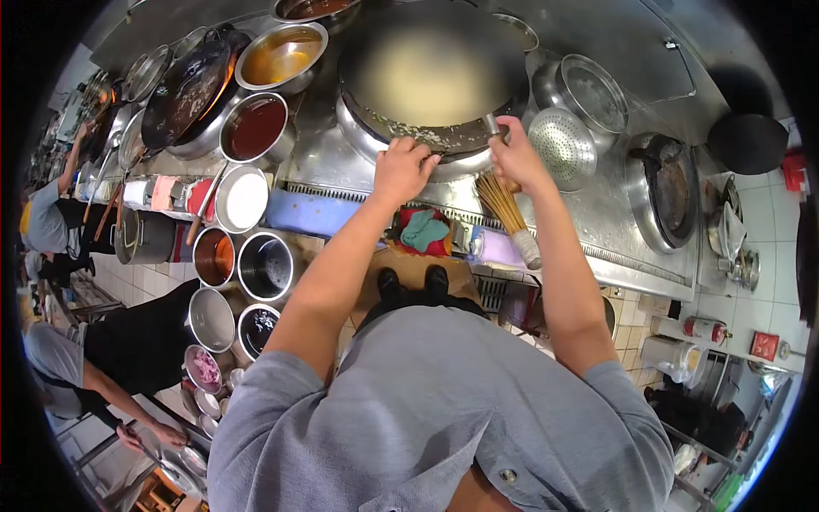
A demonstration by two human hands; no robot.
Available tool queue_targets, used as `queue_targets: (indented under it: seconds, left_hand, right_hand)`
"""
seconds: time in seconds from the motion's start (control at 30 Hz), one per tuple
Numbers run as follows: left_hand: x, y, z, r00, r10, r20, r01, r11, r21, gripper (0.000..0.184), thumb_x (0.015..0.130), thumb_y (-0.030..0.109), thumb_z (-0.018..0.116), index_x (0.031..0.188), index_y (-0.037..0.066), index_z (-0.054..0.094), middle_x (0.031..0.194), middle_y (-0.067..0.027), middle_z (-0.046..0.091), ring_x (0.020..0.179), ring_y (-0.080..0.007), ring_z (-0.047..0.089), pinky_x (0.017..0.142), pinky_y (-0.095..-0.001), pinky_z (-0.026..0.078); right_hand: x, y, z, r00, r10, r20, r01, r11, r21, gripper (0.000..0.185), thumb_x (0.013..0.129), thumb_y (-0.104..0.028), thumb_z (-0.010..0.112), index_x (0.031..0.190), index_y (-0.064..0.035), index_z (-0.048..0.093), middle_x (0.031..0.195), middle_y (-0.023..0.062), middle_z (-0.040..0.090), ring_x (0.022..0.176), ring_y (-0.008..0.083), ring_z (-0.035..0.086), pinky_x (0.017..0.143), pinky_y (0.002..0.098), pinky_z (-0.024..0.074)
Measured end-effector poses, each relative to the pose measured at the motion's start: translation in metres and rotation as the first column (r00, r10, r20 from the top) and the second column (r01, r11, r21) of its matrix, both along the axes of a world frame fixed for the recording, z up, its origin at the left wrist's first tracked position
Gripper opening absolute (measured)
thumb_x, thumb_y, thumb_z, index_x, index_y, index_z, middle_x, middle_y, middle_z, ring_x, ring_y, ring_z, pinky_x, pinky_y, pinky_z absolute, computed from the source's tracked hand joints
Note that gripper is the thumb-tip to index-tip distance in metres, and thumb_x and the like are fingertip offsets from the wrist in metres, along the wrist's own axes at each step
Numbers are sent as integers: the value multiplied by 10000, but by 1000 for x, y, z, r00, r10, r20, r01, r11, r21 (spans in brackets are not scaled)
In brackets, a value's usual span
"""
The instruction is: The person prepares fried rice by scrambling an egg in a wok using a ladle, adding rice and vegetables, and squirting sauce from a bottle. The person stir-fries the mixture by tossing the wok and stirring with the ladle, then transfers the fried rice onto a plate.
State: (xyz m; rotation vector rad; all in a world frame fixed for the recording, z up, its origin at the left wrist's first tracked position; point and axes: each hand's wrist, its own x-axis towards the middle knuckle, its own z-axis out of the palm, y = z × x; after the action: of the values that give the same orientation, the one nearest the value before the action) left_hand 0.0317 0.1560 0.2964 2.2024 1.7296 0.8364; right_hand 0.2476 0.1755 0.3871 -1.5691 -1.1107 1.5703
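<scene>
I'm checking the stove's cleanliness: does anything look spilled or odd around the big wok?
Yes: pale scraps lie scattered along the near edge of the big wok, just beyond the left hand. They look like stray food, though too small to identify. The wok's middle is blurred, so I cannot judge it.

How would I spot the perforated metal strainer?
Find the large black wok at the top centre. Just right of it, by the right hand, sits a round metal strainer. Unlike the metal pot just above it in view, its face is dotted with small holes.

glare on steel counter (610, 213); wok (354, 72) centre blurred; black, bowed edges.
</scene>
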Motion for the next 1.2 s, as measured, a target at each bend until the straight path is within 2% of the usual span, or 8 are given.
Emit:
queue_targets:
  seconds: [0.07,0.3,0.5,0.7,0.8,0.9,1.1,1.2]
  left_hand:
    - [2,0,-4,1000,26,8,-27,1000,14,264,892,374,627,945,124,693,999,-70,603,1015,-295,554,809,-477,453]
    - [7,-4,-6,994,98,54,-99,995,19,220,883,345,651,948,139,687,1075,-62,576,1070,-284,537,846,-463,431]
    - [12,-5,-3,989,144,18,-144,989,18,222,888,350,645,952,141,682,1107,-48,576,1113,-273,529,855,-481,422]
    - [16,-9,-5,979,205,9,-205,979,11,221,898,364,634,949,154,679,1131,-37,563,1144,-261,513,883,-502,406]
    - [9,-9,-4,983,184,-4,-184,982,-29,252,914,389,606,999,163,681,1156,-40,557,1159,-270,503,889,-508,404]
    - [4,-5,-1,990,143,-8,-143,988,-62,270,923,411,586,1021,178,683,1151,-39,564,1164,-268,505,889,-509,405]
    - [-2,-5,3,995,91,-43,-94,990,-100,270,923,424,577,1014,204,704,1052,-18,611,1176,-211,516,867,-514,399]
    - [-4,-1,10,994,73,-84,-86,984,-154,273,920,423,581,1014,200,707,1042,-24,610,1160,-214,518,860,-535,389]
  right_hand:
    - [20,-19,26,949,106,298,-172,964,204,399,980,-141,509,1344,-180,349,696,40,501,457,120,448,385,274,383]
    - [73,-65,-58,689,-265,-675,-22,923,-384,422,959,-106,519,1339,-196,358,694,61,511,424,135,440,357,277,365]
    - [27,0,-23,818,60,571,-352,838,416,412,962,-144,542,1316,-196,337,700,66,519,427,139,456,348,303,364]
    - [55,-24,-58,628,-226,-744,-186,885,-426,316,999,-158,489,1287,-215,371,715,48,496,437,111,417,361,264,354]
    - [28,-8,-29,987,99,-125,-110,990,-87,334,998,-183,486,1307,-189,359,722,41,498,458,112,425,384,273,371]
    - [18,-5,-16,762,14,647,-429,759,489,349,993,-201,496,1312,-176,357,727,33,501,483,106,446,397,283,379]
    - [16,-24,-60,583,-246,-774,-136,910,-392,328,980,-148,521,1262,-195,361,750,86,506,480,130,422,407,285,367]
    - [-28,-10,-48,992,-14,-125,13,1000,-4,290,979,-147,526,1238,-174,398,758,85,529,474,132,446,396,277,376]
